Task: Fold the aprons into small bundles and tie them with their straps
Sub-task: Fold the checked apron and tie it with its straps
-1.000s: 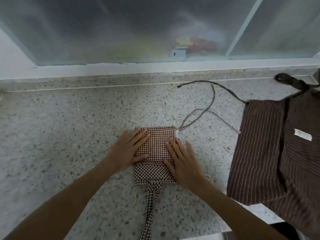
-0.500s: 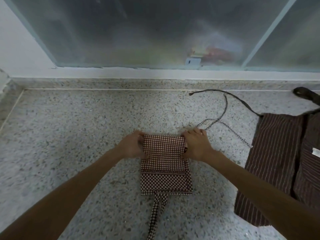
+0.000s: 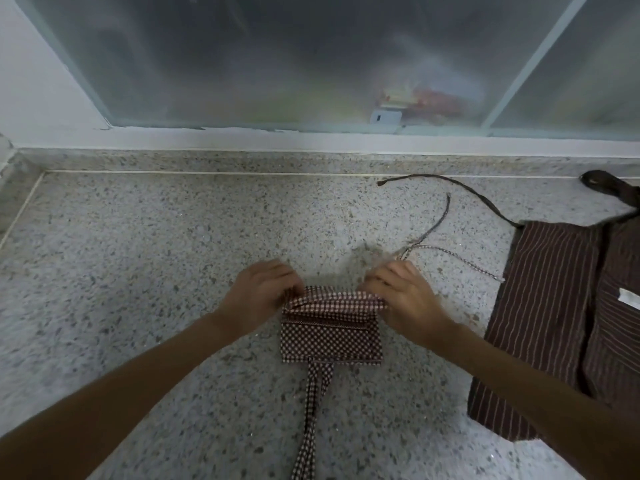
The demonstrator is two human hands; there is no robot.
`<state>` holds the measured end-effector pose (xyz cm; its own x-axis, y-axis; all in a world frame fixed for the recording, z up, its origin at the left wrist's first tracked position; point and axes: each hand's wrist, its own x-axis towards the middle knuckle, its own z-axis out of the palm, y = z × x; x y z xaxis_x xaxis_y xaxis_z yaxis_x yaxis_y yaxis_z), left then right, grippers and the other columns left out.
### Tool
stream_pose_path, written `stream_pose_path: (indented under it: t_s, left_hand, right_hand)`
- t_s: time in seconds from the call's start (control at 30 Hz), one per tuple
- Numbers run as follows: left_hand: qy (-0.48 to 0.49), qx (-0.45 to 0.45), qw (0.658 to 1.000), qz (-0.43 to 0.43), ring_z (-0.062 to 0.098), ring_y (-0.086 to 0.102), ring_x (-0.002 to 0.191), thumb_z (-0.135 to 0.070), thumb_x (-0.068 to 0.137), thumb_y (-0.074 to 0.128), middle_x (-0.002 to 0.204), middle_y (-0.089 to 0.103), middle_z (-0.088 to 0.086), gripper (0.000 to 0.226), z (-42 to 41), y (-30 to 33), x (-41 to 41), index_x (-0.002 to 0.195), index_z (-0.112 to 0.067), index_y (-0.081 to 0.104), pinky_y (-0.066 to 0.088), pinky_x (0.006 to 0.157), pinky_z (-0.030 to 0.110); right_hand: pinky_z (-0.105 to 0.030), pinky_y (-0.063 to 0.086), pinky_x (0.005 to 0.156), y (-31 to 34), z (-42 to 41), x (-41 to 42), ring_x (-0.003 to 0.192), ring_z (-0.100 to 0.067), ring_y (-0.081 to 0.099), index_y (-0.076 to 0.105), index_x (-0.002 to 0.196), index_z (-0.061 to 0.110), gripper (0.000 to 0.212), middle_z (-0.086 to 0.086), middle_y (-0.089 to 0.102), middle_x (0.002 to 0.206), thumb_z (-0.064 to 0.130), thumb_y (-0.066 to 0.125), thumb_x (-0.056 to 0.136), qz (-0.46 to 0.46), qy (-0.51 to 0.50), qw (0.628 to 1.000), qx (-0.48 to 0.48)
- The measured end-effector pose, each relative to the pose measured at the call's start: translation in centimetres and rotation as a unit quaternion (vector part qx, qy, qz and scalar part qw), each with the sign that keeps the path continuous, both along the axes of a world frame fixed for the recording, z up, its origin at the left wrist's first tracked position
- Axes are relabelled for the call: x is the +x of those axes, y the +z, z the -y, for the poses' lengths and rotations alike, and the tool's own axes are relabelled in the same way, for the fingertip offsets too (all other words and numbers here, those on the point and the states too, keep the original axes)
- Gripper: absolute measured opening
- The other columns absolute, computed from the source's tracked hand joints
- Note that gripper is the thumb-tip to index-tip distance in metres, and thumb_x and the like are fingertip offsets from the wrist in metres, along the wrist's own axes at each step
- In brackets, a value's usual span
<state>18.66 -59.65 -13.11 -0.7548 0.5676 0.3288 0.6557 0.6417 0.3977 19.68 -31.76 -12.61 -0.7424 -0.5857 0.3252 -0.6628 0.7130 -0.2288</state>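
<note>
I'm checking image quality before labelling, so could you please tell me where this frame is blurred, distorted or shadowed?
Head view: wide-angle bend curves the counter seam at the left; whatever is behind the window shows only as smears; the right hand and left hand look slightly soft where they pinch the checked apron; a faint shadow lies beyond the right hand; the striped apron is sharp; light is even, no glare.

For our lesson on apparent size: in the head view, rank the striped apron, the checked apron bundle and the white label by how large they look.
1. striped apron, cut off by the frame
2. checked apron bundle
3. white label, also cut off
</note>
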Motion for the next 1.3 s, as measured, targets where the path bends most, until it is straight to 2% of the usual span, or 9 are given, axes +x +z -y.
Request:
stream_pose_path:
  t_s: [0.1, 0.2, 0.33, 0.43, 0.63, 0.87, 1.03, 1.13, 1.3]
  left_hand:
    - [-0.081, -0.063, 0.993, -0.063, 0.01, 0.056, 0.08, -0.011, 0.081, 0.052, 0.087, 0.066, -0.004, 0.014, 1.4, -1.5, 1.5, 0.082, -0.016, 0.065, 0.047, 0.064, 0.022]
    - [-0.098, -0.087, 0.991, -0.016, 0.009, 0.059, 0.082, -0.014, 0.079, 0.051, 0.089, 0.067, -0.006, 0.016, 2.0, -2.5, 3.3, 0.082, -0.019, 0.065, 0.052, 0.06, 0.025]
    - [0.011, 0.032, 0.987, 0.159, -0.002, 0.054, 0.1, -0.037, 0.068, 0.059, 0.103, 0.063, -0.023, 0.025, 1.8, -2.9, 4.1, 0.091, -0.032, 0.069, 0.047, 0.088, 0.024]
    - [0.068, 0.047, 0.97, 0.23, -0.004, 0.045, 0.115, -0.072, 0.057, 0.065, 0.118, 0.047, -0.034, 0.058, 1.6, -3.3, 6.0, 0.109, -0.046, 0.056, 0.036, 0.1, 0.026]
    - [0.084, 0.008, 0.991, 0.106, 0.005, 0.041, 0.116, -0.058, 0.073, 0.058, 0.122, 0.051, -0.015, 0.048, 1.2, -3.0, 8.6, 0.114, -0.035, 0.05, 0.029, 0.101, 0.026]
    - [0.005, -0.044, 0.999, -0.005, 0.015, 0.048, 0.112, -0.025, 0.075, 0.069, 0.121, 0.057, -0.004, 0.045, 0.4, -3.0, 5.9, 0.116, -0.025, 0.05, 0.041, 0.096, 0.032]
    - [-0.082, -0.087, 0.993, -0.011, 0.008, 0.049, 0.101, -0.02, 0.075, 0.053, 0.104, 0.066, -0.011, 0.029, 0.7, -2.6, 5.9, 0.099, -0.027, 0.068, 0.034, 0.086, 0.024]
    - [-0.117, -0.161, 0.98, 0.012, 0.005, 0.056, 0.099, -0.028, 0.073, 0.055, 0.102, 0.068, -0.015, 0.03, 1.0, -1.9, 5.8, 0.097, -0.029, 0.072, 0.046, 0.081, 0.023]
    - [-0.094, -0.129, 0.987, 0.028, 0.008, 0.065, 0.081, -0.035, 0.084, 0.047, 0.087, 0.071, -0.011, 0.027, -0.8, 0.4, 5.1, 0.085, -0.024, 0.072, 0.052, 0.07, 0.025]
  right_hand:
    - [-0.03, 0.041, 0.088, -1.5, 0.0, 4.7, 0.097, -0.016, 0.055, 0.058, 0.101, 0.019, 0.023, -0.002, 0.068, 0.1, 0.015, 0.052, 0.079, -0.006, 0.045, 0.999, 0.015]
    - [-0.03, 0.053, 0.079, -2.7, 0.2, 7.9, 0.089, -0.017, 0.065, 0.065, 0.093, 0.018, 0.024, -0.002, 0.07, 0.097, 0.012, 0.05, 0.076, 0.045, 0.049, 0.997, 0.03]
    - [-0.032, 0.058, 0.073, -2.5, 0.4, 7.9, 0.088, -0.018, 0.065, 0.052, 0.115, 0.019, 0.042, -0.001, 0.068, 0.102, 0.02, 0.05, 0.073, 0.133, -0.019, 0.991, 0.014]
    - [-0.027, 0.053, 0.075, -2.0, 1.0, 8.2, 0.092, -0.015, 0.06, 0.051, 0.124, 0.025, 0.05, 0.003, 0.063, 0.104, 0.038, 0.052, 0.076, 0.137, -0.003, 0.987, 0.082]
    - [-0.028, 0.057, 0.059, -1.8, 1.4, 7.3, 0.077, -0.016, 0.067, 0.07, 0.105, 0.021, 0.029, 0.002, 0.07, 0.094, 0.021, 0.05, 0.085, 0.04, 0.001, 0.998, 0.039]
    - [-0.029, 0.055, 0.075, -2.3, -0.6, 6.9, 0.09, -0.019, 0.065, 0.073, 0.104, 0.016, 0.03, -0.005, 0.069, 0.099, 0.007, 0.057, 0.08, -0.063, 0.019, 0.997, 0.048]
    - [-0.036, 0.056, 0.081, -3.1, -1.0, 8.9, 0.096, -0.021, 0.066, 0.07, 0.109, 0.016, 0.034, -0.005, 0.069, 0.105, 0.015, 0.053, 0.079, 0.017, -0.008, 0.997, 0.08]
    - [-0.038, 0.051, 0.094, -2.4, 0.2, 10.8, 0.102, -0.019, 0.065, 0.072, 0.106, 0.018, 0.036, -0.002, 0.07, 0.109, 0.037, 0.044, 0.092, 0.065, -0.089, 0.992, 0.055]
    - [-0.035, 0.039, 0.092, -1.7, 3.6, 12.3, 0.088, -0.018, 0.065, 0.073, 0.074, 0.017, 0.046, 0.004, 0.071, 0.082, 0.04, 0.039, 0.095, 0.068, -0.244, 0.968, 0.003]
